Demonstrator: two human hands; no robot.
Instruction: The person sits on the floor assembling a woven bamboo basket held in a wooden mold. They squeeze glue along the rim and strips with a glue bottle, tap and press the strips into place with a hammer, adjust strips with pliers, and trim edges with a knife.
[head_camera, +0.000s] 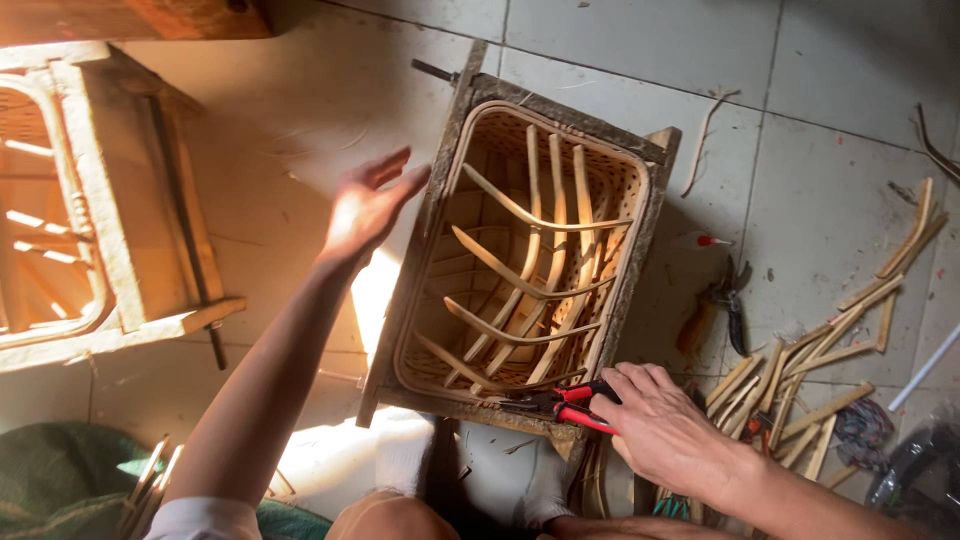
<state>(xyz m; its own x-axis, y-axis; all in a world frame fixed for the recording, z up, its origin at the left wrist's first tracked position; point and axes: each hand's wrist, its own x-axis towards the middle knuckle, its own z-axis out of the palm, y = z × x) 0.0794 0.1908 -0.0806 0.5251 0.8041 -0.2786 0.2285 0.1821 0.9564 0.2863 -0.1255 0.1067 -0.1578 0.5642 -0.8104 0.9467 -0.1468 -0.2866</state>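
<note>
Your right hand (665, 425) is closed around the red-handled pliers (560, 400), w/ the nose lying on the near edge of the frame (640, 250) (a wooden mould w/ a half-woven basket (520, 260) seated inside it). Your left hand (365, 205) is open, fingers spread, holding nothing, just beside the frame's left side; whether it touches the wood I can't tell. The frame sits on the tiled floor (820, 150), about mid-floor, w/ your feet at its near edge.

To do this well, I'd judge: steady the frame w/ the left palm flat on its left side before you work the pliers, so the mould doesn't slide on the tile. Keep the nose low on the rim and grip one strip only. Cut strips (800, 380) lie at the floor's right edge, near your right wrist. A second frame (110, 200) stands at the left edge, well apart.
</note>
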